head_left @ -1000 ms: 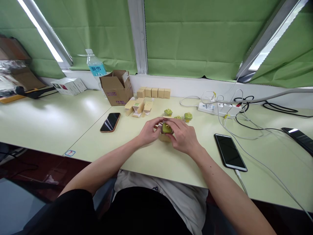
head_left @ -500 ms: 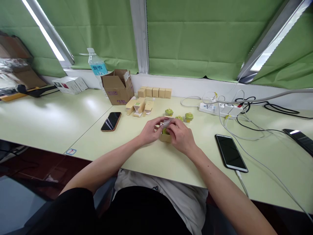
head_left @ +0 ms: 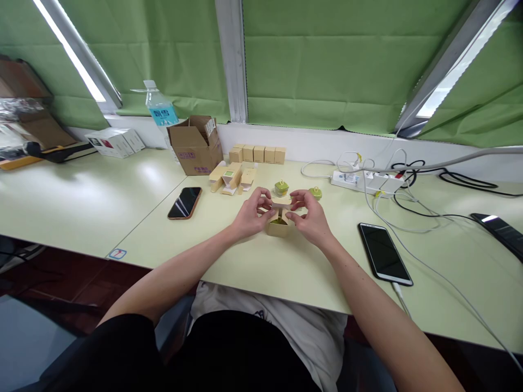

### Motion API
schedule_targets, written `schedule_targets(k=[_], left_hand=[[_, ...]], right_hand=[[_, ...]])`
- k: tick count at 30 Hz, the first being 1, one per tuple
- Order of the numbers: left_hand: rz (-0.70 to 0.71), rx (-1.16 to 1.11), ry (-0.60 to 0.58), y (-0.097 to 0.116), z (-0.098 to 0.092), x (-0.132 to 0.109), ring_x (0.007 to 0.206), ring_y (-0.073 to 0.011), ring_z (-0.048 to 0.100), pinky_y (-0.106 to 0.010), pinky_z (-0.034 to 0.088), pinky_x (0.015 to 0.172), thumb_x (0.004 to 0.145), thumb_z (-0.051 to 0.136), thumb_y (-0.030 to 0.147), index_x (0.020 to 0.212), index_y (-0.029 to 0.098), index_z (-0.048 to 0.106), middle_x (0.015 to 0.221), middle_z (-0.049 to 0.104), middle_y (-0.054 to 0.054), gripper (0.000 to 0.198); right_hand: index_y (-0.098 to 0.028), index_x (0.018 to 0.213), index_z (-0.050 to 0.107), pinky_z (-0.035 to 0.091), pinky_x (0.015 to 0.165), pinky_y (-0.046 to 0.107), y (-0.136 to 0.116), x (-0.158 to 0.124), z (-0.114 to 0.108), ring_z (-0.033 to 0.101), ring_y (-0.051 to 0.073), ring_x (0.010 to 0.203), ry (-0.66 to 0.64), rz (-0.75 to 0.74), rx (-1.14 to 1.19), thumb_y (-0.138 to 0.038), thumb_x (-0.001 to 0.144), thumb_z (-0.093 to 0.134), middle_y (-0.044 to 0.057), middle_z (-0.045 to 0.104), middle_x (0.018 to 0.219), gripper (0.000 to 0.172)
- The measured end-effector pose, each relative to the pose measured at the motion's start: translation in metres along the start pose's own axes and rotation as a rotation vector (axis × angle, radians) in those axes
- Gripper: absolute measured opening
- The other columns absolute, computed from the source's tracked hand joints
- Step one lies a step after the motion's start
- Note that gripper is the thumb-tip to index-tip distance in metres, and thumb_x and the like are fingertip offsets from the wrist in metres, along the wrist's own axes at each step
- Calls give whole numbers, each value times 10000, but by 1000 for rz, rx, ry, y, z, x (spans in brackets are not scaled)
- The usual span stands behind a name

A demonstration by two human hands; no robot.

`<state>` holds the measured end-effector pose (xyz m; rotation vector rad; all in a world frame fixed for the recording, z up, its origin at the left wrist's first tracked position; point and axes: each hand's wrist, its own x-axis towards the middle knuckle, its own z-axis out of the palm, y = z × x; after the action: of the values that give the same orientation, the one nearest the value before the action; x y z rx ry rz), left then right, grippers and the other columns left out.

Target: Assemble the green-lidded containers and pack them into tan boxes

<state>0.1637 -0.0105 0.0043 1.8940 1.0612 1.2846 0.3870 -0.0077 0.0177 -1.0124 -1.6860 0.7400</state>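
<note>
A small tan cardboard box (head_left: 277,229) stands with its top open on the table in front of me, a green thing (head_left: 279,220) showing inside. My left hand (head_left: 252,214) pinches its upper left edge and flap between thumb and fingers. On the opposite side, my right hand (head_left: 311,219) has thumb and fingertips closed at the right flap. Just beyond my hands sit small green lidded pot-shaped items, one (head_left: 281,188) behind the box and another (head_left: 315,193) to the right, partly hidden by my right hand.
Opened small cartons (head_left: 231,178) lie behind my left hand, with a row of closed small boxes (head_left: 265,154) by the wall. A brown carton (head_left: 196,147) and water bottle (head_left: 160,106) stand left. Phones (head_left: 185,203) (head_left: 384,253) flank me; a power strip (head_left: 368,181) trails cables right.
My right hand has drawn back slightly to the right from over the box, uncovering more of its opening. Both hands now sit at opposite flaps, which stand more upright.
</note>
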Motion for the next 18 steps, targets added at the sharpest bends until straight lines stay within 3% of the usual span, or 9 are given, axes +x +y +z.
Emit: schedule_targets(k=[3,9,13,18], left_hand=[[-1,-7,6,1,0,0,909,-186,795,-286,626,759,901,778,324,1218,265,525,958,761,10,411],[88,58,9,8,-3,1,1008,-209,800,-394,697,908,920,758,287,1043,222,736,1066,830,-41,141],[137,88,15,8,-5,2,1054,-227,812,-392,707,889,890,738,224,1004,210,745,1084,848,-58,115],[226,117,-38,6,-13,2,1062,-218,808,-379,697,905,888,689,167,980,212,729,1103,845,-69,110]], right_hand=[[-257,1133,668,581,647,342,3,0,3,699,263,992,-52,20,61,-336,770,777,63,736,1082,388],[-254,980,720,619,659,348,-4,1,-1,689,285,1074,-135,16,169,-375,759,836,80,733,1095,277],[-245,969,749,638,697,353,-9,1,-6,716,267,1061,-189,-14,191,-440,818,859,82,749,1124,270],[-255,885,745,635,750,368,-8,-2,-5,717,274,1101,-155,-97,112,-416,852,834,84,768,1129,187]])
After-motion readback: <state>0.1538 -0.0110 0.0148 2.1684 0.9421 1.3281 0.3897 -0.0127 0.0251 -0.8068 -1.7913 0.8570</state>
